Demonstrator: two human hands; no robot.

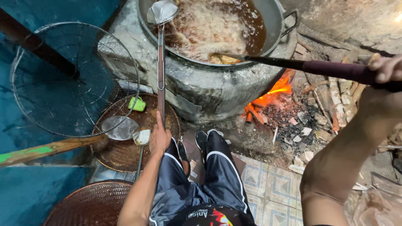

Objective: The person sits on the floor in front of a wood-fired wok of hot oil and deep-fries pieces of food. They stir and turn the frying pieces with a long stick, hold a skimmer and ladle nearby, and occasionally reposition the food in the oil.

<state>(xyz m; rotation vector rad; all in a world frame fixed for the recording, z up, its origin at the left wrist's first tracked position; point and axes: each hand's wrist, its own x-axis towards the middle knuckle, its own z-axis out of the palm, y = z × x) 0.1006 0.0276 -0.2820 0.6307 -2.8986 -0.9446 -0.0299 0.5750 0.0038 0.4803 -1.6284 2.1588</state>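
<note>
Right hand [387, 69] clamped on dark long pole [293, 63], tip sunk in frothing oil of wok [274, 25]. Left hand [159, 138] closed round skimmer handle [161, 62]. Best kept well apart, grips firm, stirring slow above fire [274, 92].

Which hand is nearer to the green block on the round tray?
Left. The left hand, gripping the skimmer handle, is just right of the green block; the right hand is far off, on the long pole.
</note>
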